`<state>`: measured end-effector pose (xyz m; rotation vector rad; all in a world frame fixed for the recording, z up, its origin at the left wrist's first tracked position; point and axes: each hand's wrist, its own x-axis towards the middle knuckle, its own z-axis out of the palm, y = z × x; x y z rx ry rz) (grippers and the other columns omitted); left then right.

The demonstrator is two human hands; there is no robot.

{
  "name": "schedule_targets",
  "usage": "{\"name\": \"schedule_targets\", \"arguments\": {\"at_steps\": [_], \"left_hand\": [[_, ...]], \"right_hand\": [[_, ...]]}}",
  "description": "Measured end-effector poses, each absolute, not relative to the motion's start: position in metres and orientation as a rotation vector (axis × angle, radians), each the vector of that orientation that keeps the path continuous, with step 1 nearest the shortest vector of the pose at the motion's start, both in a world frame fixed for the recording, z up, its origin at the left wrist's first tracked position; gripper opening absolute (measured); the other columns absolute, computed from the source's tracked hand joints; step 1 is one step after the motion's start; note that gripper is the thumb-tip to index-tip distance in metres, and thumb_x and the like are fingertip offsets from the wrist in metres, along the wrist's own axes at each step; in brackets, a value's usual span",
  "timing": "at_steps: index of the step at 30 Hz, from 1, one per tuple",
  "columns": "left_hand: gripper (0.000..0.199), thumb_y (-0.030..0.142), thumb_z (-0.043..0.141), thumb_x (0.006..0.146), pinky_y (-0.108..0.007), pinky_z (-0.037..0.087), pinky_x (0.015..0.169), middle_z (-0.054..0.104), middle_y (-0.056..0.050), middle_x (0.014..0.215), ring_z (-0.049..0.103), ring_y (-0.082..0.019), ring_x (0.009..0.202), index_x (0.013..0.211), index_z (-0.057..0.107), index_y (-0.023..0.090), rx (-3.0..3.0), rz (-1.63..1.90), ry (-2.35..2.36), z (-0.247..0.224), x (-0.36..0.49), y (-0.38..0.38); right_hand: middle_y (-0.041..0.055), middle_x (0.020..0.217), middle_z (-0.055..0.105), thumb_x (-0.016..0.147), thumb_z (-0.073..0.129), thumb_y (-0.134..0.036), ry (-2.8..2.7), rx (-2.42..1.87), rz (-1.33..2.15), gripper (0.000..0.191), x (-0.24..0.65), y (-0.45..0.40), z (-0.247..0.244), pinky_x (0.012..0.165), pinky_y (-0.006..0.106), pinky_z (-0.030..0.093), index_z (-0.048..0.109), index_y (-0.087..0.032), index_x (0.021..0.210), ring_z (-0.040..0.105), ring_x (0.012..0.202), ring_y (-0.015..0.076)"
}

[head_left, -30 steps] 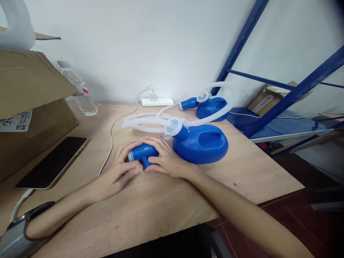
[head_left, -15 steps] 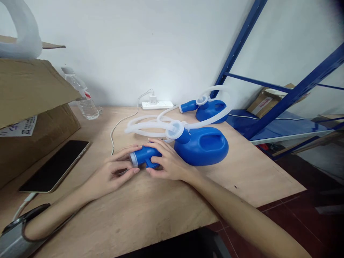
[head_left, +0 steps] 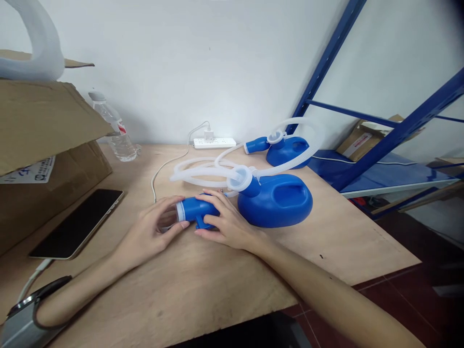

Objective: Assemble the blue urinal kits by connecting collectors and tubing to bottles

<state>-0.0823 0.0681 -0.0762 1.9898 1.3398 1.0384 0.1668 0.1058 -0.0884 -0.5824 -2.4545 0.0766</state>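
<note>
White-rimmed blue plastic tube (head_left: pixel 195 209) beside a rounded blue plastic jug (head_left: pixel 261 210) on a pale wooden desk (head_left: pixel 188 285), right hand (head_left: pixel 232 224) gripping the tube's body, left hand (head_left: pixel 150 223) curled around its rimmed end.

Honestly can't read single word from here. White sticker (head_left: pixel 10 178) on big cardboard box (head_left: pixel 81 166) off to my left: blue scrawl (head_left: pixel 25 172), small dark print (head_left: pixel 45 165), little squarish symbol (head_left: pixel 41 177), all too tiny for me. Red-and-white label (head_left: pixel 122 127) on water bottle (head_left: pixel 125 149), just blur. Pale label (head_left: pixel 359 143) with reddish print on carton (head_left: pixel 346 142) on blue shelf (head_left: pixel 391 172) to my right, also mush.
</note>
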Motion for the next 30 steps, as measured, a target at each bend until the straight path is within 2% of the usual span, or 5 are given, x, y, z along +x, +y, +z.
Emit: {"name": "schedule_targets", "arguments": {"at_steps": [9, 15, 21, 26, 30], "left_hand": [[0.060, 0.057, 0.074, 0.088, -0.042, 0.069, 0.079, 0.076, -0.010, 0.130, 0.078, -0.032, 0.108, 0.139, 0.065, 0.026, 2.031, 1.000, 1.309, -0.079, -0.093, 0.075], [0.057, 0.059, 0.082, 0.078, -0.055, 0.059, 0.103, 0.074, -0.009, 0.126, 0.073, -0.033, 0.113, 0.122, 0.067, 0.025, 2.081, 1.020, 1.393, -0.072, -0.088, 0.075], [0.057, 0.059, 0.080, 0.080, -0.050, 0.060, 0.101, 0.076, -0.007, 0.124, 0.073, -0.032, 0.116, 0.125, 0.060, 0.030, 1.500, 0.912, 1.242, -0.071, -0.093, 0.077], [0.083, 0.062, 0.089, 0.067, -0.055, 0.056, 0.108, 0.080, -0.010, 0.114, 0.073, -0.036, 0.119, 0.136, 0.061, 0.024, 1.318, 0.841, 1.376, -0.063, -0.085, 0.078], [0.074, 0.062, 0.088, 0.067, -0.055, 0.057, 0.108, 0.082, -0.010, 0.113, 0.075, -0.036, 0.115, 0.127, 0.070, 0.022, 1.406, 0.891, 1.361, -0.061, -0.079, 0.080]], "right_hand": [[0.0176, 0.158, 0.046, 0.103, 0.064, -0.042, -2.524, -0.595, 0.059, 0.031, 0.169, 0.112, -0.092, 0.124, 0.060, 0.036, 0.073, -0.017, 0.086, 0.031, 0.156, 0.0333], [0.0150, 0.159, 0.050, 0.100, 0.067, -0.046, -2.545, -0.631, 0.070, 0.033, 0.166, 0.110, -0.088, 0.124, 0.064, 0.035, 0.073, -0.019, 0.083, 0.034, 0.155, 0.0333], [0.0155, 0.157, 0.051, 0.100, 0.066, -0.048, -2.521, -0.574, 0.025, 0.037, 0.165, 0.109, -0.089, 0.125, 0.059, 0.036, 0.072, -0.017, 0.081, 0.036, 0.154, 0.0337], [0.0147, 0.155, 0.052, 0.098, 0.070, -0.049, -2.502, -0.585, 0.007, 0.035, 0.165, 0.110, -0.091, 0.123, 0.058, 0.039, 0.073, -0.018, 0.082, 0.037, 0.152, 0.0330], [0.0157, 0.153, 0.054, 0.098, 0.070, -0.049, -2.506, -0.561, -0.021, 0.035, 0.164, 0.109, -0.091, 0.123, 0.057, 0.040, 0.074, -0.017, 0.083, 0.037, 0.152, 0.0333]]}}
